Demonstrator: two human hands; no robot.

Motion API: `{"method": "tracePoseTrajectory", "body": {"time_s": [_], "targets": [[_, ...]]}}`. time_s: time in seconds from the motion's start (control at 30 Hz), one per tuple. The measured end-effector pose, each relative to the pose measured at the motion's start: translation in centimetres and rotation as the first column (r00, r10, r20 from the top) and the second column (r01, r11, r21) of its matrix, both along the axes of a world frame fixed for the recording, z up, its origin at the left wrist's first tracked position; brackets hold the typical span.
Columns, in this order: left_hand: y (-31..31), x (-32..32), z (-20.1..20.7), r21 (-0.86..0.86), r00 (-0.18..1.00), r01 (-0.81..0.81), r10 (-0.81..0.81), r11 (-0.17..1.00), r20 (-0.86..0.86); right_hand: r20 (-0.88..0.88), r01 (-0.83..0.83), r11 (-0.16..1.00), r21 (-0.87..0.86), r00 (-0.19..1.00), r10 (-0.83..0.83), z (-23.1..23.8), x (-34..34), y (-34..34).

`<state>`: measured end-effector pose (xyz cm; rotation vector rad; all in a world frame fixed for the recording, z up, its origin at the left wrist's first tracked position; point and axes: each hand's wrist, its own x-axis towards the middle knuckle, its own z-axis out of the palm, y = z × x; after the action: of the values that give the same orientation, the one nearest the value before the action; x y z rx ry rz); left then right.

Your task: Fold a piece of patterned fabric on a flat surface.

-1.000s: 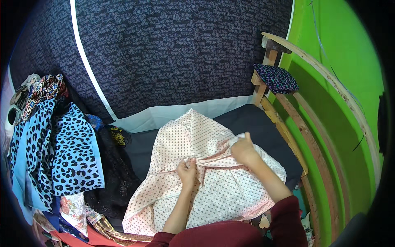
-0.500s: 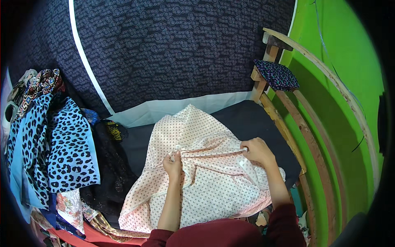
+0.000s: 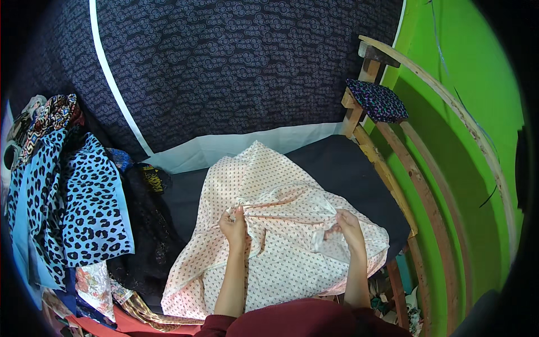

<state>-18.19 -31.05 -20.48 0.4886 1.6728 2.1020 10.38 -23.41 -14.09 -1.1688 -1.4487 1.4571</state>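
Observation:
A pale pink-white garment [image 3: 297, 275] with a small dark print lies spread and partly bunched on the dark mattress [image 3: 331, 160]. My left hand [image 3: 232, 224] pinches a gathered fold near the garment's middle. To its right, my right hand [image 3: 347, 227] grips another part of the same cloth between thumb and fingers. Between the two hands the fabric is pulled into a nearly straight crease. A loose flap of cloth hangs just left of my right hand. Whether the garment is a dress or another kind is hidden by its folds.
A heap of clothes lies on the left, with a blue leopard-print cloth [image 3: 98, 208] and a black lacy garment [image 3: 149, 241]. Wooden rails [image 3: 418, 180] run along the right, with a dark patterned cushion [image 3: 377, 101] on them. A dark patterned curtain [image 3: 241, 67] hangs behind.
My right hand has moved slightly down and turned more upright, still on the cloth. The garment's right side now lies flatter and spreads outward. My left hand stays nearly in place.

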Motion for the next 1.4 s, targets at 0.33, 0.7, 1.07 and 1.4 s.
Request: {"method": "tracePoseTrajectory", "body": {"time_s": [0.33, 0.7, 1.07, 1.4], "targets": [[-0.5, 0.0, 0.5, -0.063, 0.999, -0.007, 0.004, 0.998, -0.048, -0.167, 0.209, 0.962, 0.174, 0.969, -0.180, 0.2, 1.3, -3.6], [-0.3, -1.9, 1.1, -0.123, 0.987, -0.053, 0.071, 0.991, 0.143, 0.278, -0.762, 0.641, 0.089, 0.637, 0.719, 6.4, -0.2, -4.2], [0.6, -2.7, -0.9, -0.193, 0.972, -0.232, 0.233, 0.953, -0.020, 0.733, -0.878, 0.443, 0.182, 0.421, 0.534, 2.9, -4.9, -8.9], [0.3, -3.1, -0.9, -0.126, 0.993, -0.061, 0.073, 0.990, 0.088, 0.699, -0.715, 0.601, 0.357, 0.632, 0.336, 5.3, 0.1, -8.9]]}}
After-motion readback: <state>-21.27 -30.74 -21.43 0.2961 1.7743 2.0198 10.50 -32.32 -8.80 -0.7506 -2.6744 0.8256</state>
